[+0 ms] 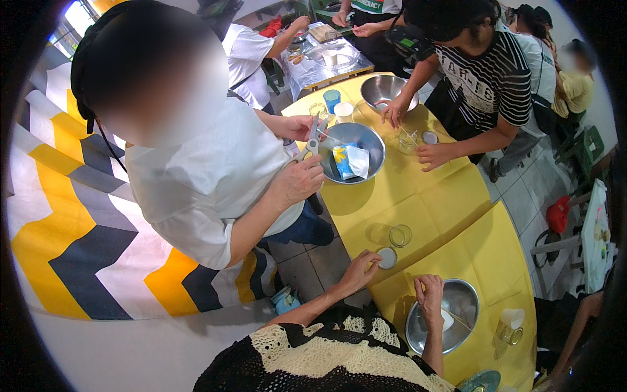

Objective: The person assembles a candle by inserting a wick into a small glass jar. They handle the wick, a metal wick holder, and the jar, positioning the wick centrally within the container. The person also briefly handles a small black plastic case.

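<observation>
Nearby, glass jar (pixel 400 236); left hand (pixel 359 272) at lid (pixel 388 259), right hand (pixel 430 294) partly hiding bowl (pixel 464 298); grips unclear.

Shared room, group hands-on workshop by the look; home or classroom, can't tell. Yellow-covered table (pixel 450 212) below left fingers (pixel 370 258) and right fingers (pixel 428 282); steel bowl (pixel 466 302) under the right ones, glass jar (pixel 400 236) just beyond the left. Striped-shirt co-worker (pixel 486 81) well ahead, second, silvery table (pixel 300 73) farther. Zigzag curtain (pixel 98 251) left of the fingers, tiled floor (pixel 516 189) past the table edge.
</observation>
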The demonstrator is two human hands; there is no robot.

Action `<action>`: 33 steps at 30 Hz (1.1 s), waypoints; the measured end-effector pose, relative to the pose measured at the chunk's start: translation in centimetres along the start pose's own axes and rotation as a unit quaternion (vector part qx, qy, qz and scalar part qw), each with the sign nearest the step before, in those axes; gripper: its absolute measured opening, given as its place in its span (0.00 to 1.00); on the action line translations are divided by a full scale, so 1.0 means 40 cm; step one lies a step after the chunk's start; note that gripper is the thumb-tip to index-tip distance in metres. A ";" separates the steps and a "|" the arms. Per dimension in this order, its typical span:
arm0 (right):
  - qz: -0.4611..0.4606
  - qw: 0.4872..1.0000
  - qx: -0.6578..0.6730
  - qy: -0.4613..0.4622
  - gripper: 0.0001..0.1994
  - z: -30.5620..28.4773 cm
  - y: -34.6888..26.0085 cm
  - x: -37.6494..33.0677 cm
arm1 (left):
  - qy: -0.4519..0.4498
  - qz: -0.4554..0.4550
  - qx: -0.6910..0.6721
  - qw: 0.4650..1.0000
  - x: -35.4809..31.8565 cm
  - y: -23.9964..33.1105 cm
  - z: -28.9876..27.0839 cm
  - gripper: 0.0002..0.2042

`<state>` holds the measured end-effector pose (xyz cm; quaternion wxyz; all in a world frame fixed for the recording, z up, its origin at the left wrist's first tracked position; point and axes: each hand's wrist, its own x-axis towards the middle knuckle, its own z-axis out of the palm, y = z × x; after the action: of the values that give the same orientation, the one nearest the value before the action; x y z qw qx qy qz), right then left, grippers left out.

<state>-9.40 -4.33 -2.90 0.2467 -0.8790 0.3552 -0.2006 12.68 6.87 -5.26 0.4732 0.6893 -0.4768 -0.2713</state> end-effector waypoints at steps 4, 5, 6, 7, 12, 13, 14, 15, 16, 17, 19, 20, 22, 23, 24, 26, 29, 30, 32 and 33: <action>0.002 1.000 0.002 -0.002 0.05 0.003 0.001 0.000 | 0.000 0.000 -0.002 1.000 0.000 0.002 -0.002 0.08; 0.001 1.000 0.002 0.000 0.05 0.003 0.002 0.000 | 0.001 0.000 -0.004 1.000 0.000 0.003 -0.002 0.08; 0.000 1.000 0.004 0.001 0.05 0.004 0.002 -0.001 | -0.001 -0.004 -0.003 1.000 0.000 0.004 -0.002 0.08; -0.001 1.000 0.005 0.003 0.05 0.004 0.002 -0.001 | -0.002 -0.007 -0.002 1.000 0.000 0.004 -0.002 0.08; -0.002 1.000 0.003 0.001 0.04 0.006 0.006 -0.003 | -0.003 -0.002 0.000 1.000 0.000 0.002 0.000 0.08; -0.004 1.000 0.001 0.006 0.04 0.007 0.007 -0.004 | -0.003 0.000 -0.001 1.000 0.001 0.005 -0.001 0.08; -0.003 1.000 0.003 0.005 0.04 0.005 0.007 -0.005 | -0.003 0.003 -0.002 1.000 0.003 0.009 -0.001 0.08; -0.003 1.000 0.006 0.004 0.04 0.001 0.001 -0.003 | -0.001 0.005 -0.002 1.000 0.002 0.008 -0.002 0.08; -0.003 1.000 0.009 0.002 0.04 -0.001 -0.002 -0.002 | 0.001 0.006 -0.003 1.000 0.001 0.008 -0.002 0.08; -0.005 1.000 0.008 0.003 0.04 -0.001 -0.003 -0.002 | 0.003 0.008 -0.003 1.000 0.000 0.008 -0.002 0.08; -0.009 1.000 0.006 0.005 0.03 0.000 -0.001 -0.002 | 0.004 0.017 0.004 1.000 0.000 0.009 -0.004 0.08; -0.010 1.000 0.005 0.007 0.03 0.002 0.000 -0.002 | 0.005 0.022 0.008 1.000 0.000 0.010 -0.004 0.08; -0.011 1.000 0.003 0.013 0.03 0.005 0.002 -0.004 | 0.004 0.015 0.006 1.000 0.000 0.016 -0.004 0.08; -0.010 1.000 0.004 0.011 0.03 0.004 0.002 -0.005 | 0.004 0.012 0.006 1.000 0.000 0.019 -0.004 0.08; -0.009 1.000 0.005 0.009 0.03 0.004 0.000 -0.005 | 0.002 0.006 0.005 1.000 0.000 0.020 -0.004 0.08; -0.009 1.000 0.005 0.007 0.03 0.003 -0.003 -0.004 | -0.002 -0.006 0.002 1.000 0.000 0.020 -0.004 0.08; -0.008 1.000 0.002 0.006 0.03 0.003 -0.006 -0.006 | -0.002 -0.007 -0.010 1.000 -0.001 0.022 -0.003 0.08; -0.006 1.000 0.003 0.005 0.03 0.004 -0.005 -0.007 | -0.001 -0.005 -0.008 1.000 -0.002 0.023 -0.004 0.08; -0.005 1.000 0.005 0.005 0.03 0.005 -0.007 -0.007 | 0.002 0.000 -0.004 1.000 -0.002 0.025 -0.005 0.08; -0.004 1.000 0.006 0.006 0.03 0.004 -0.010 -0.007 | 0.002 -0.001 -0.004 1.000 -0.003 0.026 -0.006 0.08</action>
<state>-9.30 -3.83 -2.84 0.2491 -0.8779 0.3516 -0.2088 12.40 6.96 -4.22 0.4767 0.6883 -0.4740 -0.2726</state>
